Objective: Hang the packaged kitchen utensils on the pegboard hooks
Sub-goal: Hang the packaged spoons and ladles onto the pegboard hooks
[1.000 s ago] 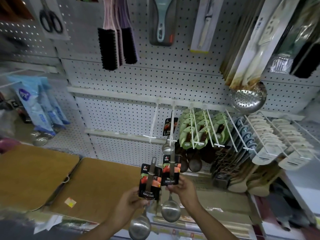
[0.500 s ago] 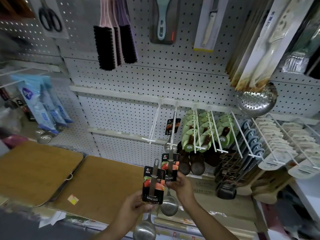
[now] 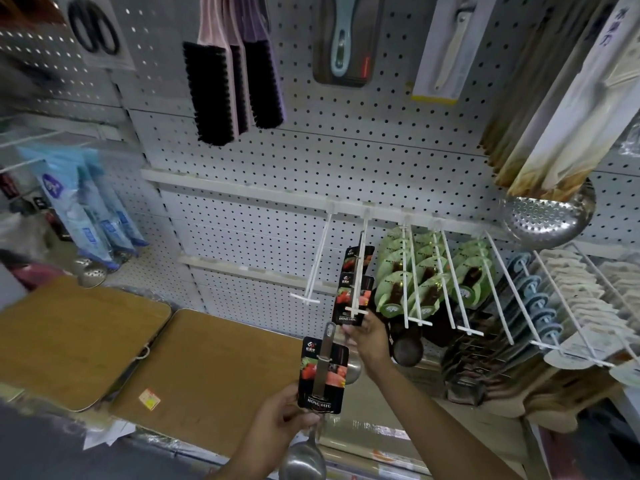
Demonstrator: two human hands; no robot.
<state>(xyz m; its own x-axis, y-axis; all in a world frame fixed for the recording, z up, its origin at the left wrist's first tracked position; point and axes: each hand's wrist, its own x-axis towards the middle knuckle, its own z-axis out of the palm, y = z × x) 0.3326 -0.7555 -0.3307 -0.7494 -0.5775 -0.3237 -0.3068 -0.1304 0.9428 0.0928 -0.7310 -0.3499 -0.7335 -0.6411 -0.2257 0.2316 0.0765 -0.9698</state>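
My left hand (image 3: 282, 422) grips a steel ladle on a black printed card (image 3: 322, 374), held upright low in the middle; its bowl (image 3: 302, 462) hangs below my fingers. My right hand (image 3: 367, 336) pinches the bottom of a second carded ladle (image 3: 351, 301) raised to the tip of a white pegboard hook (image 3: 356, 271); its bowl (image 3: 351, 370) shows behind my wrist. A third identical card (image 3: 356, 259) hangs further back on that same hook. An empty white hook (image 3: 317, 268) juts out just to the left.
Green-carded dark spoons (image 3: 426, 275), blue utensils (image 3: 533, 299) and beige ones (image 3: 585, 299) fill hooks to the right. Brushes (image 3: 232, 84), scissors (image 3: 91, 24) and a perforated skimmer (image 3: 547, 216) hang higher. Two wooden boards (image 3: 194, 362) lie on the shelf below.
My right hand has lifted its carded ladle up and forward to the hook's tip. My left hand stays low with its ladle.
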